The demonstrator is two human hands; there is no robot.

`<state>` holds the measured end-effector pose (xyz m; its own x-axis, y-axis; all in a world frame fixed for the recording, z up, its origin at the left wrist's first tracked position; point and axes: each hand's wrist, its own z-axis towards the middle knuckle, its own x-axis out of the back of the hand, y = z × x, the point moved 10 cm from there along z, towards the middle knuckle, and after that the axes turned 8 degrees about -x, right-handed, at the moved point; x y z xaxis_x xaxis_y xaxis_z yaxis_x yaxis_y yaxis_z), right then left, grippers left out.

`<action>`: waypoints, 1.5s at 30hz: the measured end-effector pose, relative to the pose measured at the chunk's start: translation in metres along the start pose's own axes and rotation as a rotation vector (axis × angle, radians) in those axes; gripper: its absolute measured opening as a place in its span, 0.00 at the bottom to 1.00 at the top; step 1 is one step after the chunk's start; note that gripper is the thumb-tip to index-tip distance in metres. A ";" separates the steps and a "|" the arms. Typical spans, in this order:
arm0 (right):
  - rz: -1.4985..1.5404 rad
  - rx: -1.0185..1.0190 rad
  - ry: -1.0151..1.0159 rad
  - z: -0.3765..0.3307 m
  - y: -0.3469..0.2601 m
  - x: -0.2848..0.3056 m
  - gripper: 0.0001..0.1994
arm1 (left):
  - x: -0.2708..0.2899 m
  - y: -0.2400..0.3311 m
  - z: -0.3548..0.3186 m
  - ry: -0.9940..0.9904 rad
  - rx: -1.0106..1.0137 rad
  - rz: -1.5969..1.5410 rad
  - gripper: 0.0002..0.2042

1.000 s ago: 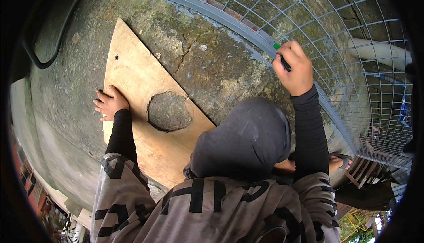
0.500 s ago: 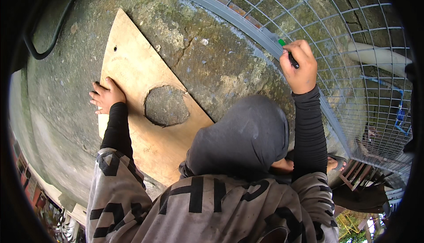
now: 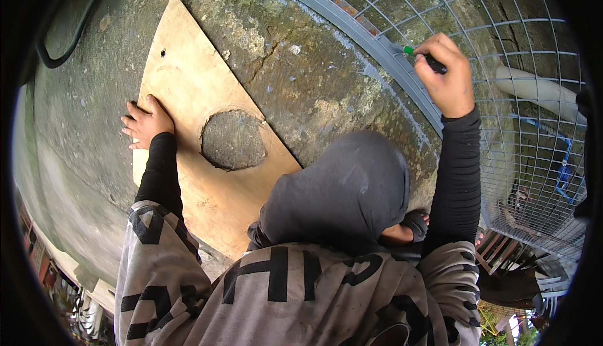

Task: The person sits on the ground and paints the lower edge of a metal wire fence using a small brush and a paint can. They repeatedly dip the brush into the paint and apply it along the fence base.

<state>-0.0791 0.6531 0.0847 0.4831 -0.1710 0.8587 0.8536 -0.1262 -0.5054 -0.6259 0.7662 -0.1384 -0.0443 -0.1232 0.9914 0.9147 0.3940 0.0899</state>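
My right hand (image 3: 447,72) is closed round a small paintbrush (image 3: 436,64) with a dark handle and a green collar. Its grey tip meets the grey metal frame (image 3: 414,81) of a wire mesh panel, near a rusty-brown stretch of that frame. A pointed piece of plywood (image 3: 182,88) with a rough round cutout and a small hole lies on the mottled concrete. Over its left edge rests my left hand (image 3: 151,124), open with fingers spread, pressing nothing but the board and the concrete beside it.
The grey wire mesh (image 3: 483,38) spans the right side, with a pale pipe (image 3: 534,88) and a blue tube (image 3: 563,173) behind it. A dark bent hose or bar (image 3: 78,38) lies at upper left. My bent knee (image 3: 352,182) is in the middle, beside the plywood.
My right hand with the paintbrush has shifted a little to the right and up. The left hand stays on the plywood; the whole view has tilted slightly.
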 end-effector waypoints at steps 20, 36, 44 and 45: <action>-0.197 0.018 -0.410 0.059 -0.001 -0.059 0.10 | -0.006 -0.005 0.001 0.014 -0.012 0.019 0.36; -0.122 0.045 -0.174 0.038 0.010 -0.025 0.04 | -0.004 0.001 0.000 -0.004 -0.006 -0.005 0.37; -0.137 -0.023 -0.179 0.038 0.006 -0.023 0.05 | -0.001 -0.002 -0.002 0.000 0.004 0.003 0.36; -0.121 -0.015 -0.171 0.038 -0.001 -0.017 0.05 | -0.001 -0.002 -0.001 0.004 0.002 0.001 0.36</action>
<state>-0.0806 0.6937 0.0737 0.4043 0.0143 0.9145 0.9051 -0.1502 -0.3977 -0.6271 0.7650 -0.1398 -0.0417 -0.1269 0.9910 0.9140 0.3959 0.0891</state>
